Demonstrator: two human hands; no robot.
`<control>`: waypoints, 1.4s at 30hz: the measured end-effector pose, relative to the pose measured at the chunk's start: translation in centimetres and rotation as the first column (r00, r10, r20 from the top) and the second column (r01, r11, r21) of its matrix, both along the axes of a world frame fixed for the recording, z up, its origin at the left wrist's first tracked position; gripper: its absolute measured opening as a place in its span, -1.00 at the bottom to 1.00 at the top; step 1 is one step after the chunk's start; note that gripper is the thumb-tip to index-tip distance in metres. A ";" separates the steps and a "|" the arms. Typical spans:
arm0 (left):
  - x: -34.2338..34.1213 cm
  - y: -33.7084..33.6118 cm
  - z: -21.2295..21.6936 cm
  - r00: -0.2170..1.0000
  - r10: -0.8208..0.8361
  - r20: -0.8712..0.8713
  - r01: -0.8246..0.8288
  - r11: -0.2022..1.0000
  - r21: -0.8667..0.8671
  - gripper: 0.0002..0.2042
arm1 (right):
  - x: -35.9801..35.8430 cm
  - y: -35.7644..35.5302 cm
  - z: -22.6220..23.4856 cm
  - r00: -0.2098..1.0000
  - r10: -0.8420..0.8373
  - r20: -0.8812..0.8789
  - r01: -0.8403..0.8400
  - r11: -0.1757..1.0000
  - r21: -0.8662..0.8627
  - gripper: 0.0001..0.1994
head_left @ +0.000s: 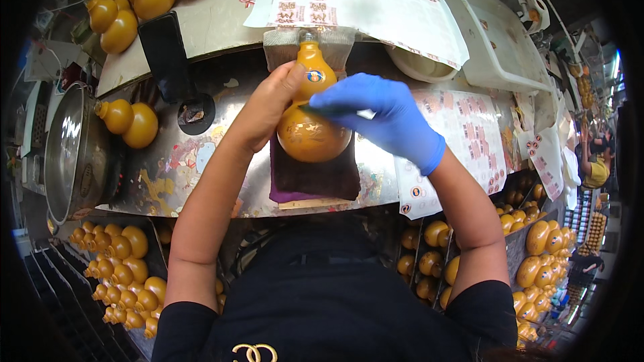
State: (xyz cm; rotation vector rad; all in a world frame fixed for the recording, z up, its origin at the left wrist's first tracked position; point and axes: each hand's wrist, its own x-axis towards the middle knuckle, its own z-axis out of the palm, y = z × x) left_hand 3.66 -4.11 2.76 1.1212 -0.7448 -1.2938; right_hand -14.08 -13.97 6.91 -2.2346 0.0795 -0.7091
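Note:
An orange gourd-shaped bottle (312,141) lies tilted on a folded dark cloth (315,177), its narrow top pointing away from me. A small round blue-and-orange sticker (314,76) sits on its upper bulb. My bare left hand (274,102) grips the bottle from the left around its upper bulb and waist. In a blue glove, my right hand (382,110) is closed on a dark green pad-like piece (323,110) and presses it against the bottle's waist. The glove hides most of that piece, so its exact kind cannot be made out.
Left on the metal table stand a large metal pan (67,151), another gourd bottle (131,123) and a phone (166,53) on a stand. Sticker sheets (362,0) lie ahead and right, near a white bowl (422,65) and tray (500,30). Several bottles (131,268) are stacked below.

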 end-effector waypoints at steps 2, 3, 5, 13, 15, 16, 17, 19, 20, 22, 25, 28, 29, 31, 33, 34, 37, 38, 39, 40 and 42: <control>-0.3 0.1 -0.4 0.993 0.037 0.111 -0.034 0.999 -0.024 -0.44 | -0.1 -0.8 0.5 0.996 -0.080 -0.037 0.088 0.860 0.503 -0.81; -0.2 0.1 -0.3 0.992 0.027 0.123 -0.023 0.999 -0.035 -0.44 | 0.2 -1.3 1.3 0.990 -0.140 -0.017 0.113 0.715 0.690 -0.78; -0.2 0.1 -0.2 0.989 0.004 0.147 0.003 0.999 -0.044 -0.44 | 1.0 -2.7 1.5 0.966 -0.242 -0.085 0.250 0.810 0.531 -0.73; -0.1 0.3 -0.4 0.986 0.007 0.165 -0.003 1.000 -0.024 -0.42 | 4.8 -5.7 1.6 0.950 -0.051 -0.308 0.088 0.990 0.108 -0.71; -0.2 0.3 -0.2 0.985 0.015 0.172 -0.015 1.000 -0.004 -0.42 | 5.1 -6.1 2.1 0.931 -0.031 -0.365 0.064 0.995 0.080 -0.69; -0.1 0.3 -0.2 0.984 0.016 0.175 -0.016 1.000 -0.001 -0.41 | 5.3 -6.3 2.0 0.929 -0.025 -0.370 0.060 0.995 0.083 -0.68; -0.1 0.3 -0.2 0.984 0.016 0.179 -0.017 1.000 0.003 -0.41 | 5.4 -6.4 1.9 0.927 -0.019 -0.375 0.055 0.995 0.086 -0.68; -0.1 0.2 -0.1 0.984 0.020 0.175 -0.022 1.000 0.009 -0.42 | 5.6 -6.8 1.7 0.933 -0.041 -0.359 0.067 0.996 0.061 -0.67; -0.2 0.2 -0.1 0.986 0.022 0.167 -0.024 1.000 0.010 -0.42 | 5.6 -6.9 1.6 0.935 -0.052 -0.351 0.073 0.996 0.049 -0.67; -0.3 0.0 0.2 0.989 0.037 0.146 -0.045 0.998 0.048 -0.47 | 5.7 -6.7 1.8 0.944 -0.056 -0.326 0.057 0.998 -0.005 -0.67; -0.5 -1.0 0.7 0.986 0.085 0.145 -0.104 0.986 0.128 -0.58 | 5.9 -6.4 1.8 0.952 -0.080 -0.297 0.059 0.995 -0.077 -0.68; -0.7 -1.8 0.2 0.970 0.127 0.208 -0.156 0.979 0.128 -0.64 | 5.9 -6.2 1.4 0.971 -0.102 -0.214 0.090 0.994 -0.062 -0.70; -0.6 -1.7 0.1 0.968 0.126 0.217 -0.153 0.982 0.112 -0.66 | 5.8 -6.1 1.1 0.978 -0.109 -0.176 0.103 0.994 -0.043 -0.72; -0.5 -1.7 0.1 0.969 0.121 0.216 -0.140 0.987 0.075 -0.65 | 5.3 -5.6 0.7 0.980 -0.168 -0.111 0.169 0.986 0.002 -0.71; -0.5 -1.6 0.3 0.975 0.110 0.196 -0.119 0.992 0.033 -0.60 | 4.8 -4.9 0.1 0.961 -0.270 -0.060 0.273 0.961 0.049 -0.71; -0.4 -1.5 0.3 0.982 0.115 0.148 -0.120 0.993 0.022 -0.61 | 4.5 -4.5 -0.2 0.940 -0.338 -0.043 0.341 0.937 0.074 -0.70; 0.0 -1.1 0.1 0.994 0.107 0.005 -0.107 0.994 -0.001 -0.62 | 3.9 -3.3 -1.0 0.907 -0.421 -0.025 0.412 0.873 0.261 -0.67; 0.2 -1.1 0.0 0.995 0.091 -0.042 -0.091 0.996 -0.002 -0.61 | 3.7 -3.1 -1.1 0.922 -0.383 -0.051 0.376 0.858 0.350 -0.66; 0.3 -1.0 0.0 0.993 0.075 -0.090 -0.076 0.997 -0.003 -0.61 | 3.6 -3.0 -1.4 0.937 -0.342 -0.073 0.339 0.834 0.436 -0.66; 0.3 -0.9 -0.1 0.997 0.062 0.051 -0.064 0.997 0.046 -0.60 | 3.9 -3.1 -2.5 0.928 -0.369 -0.054 0.364 0.865 0.346 -0.64; 0.0 -0.8 -0.4 0.996 0.044 0.079 -0.045 0.999 0.009 -0.60 | 3.5 -4.0 -3.5 0.912 -0.396 -0.109 0.408 0.843 0.349 -0.62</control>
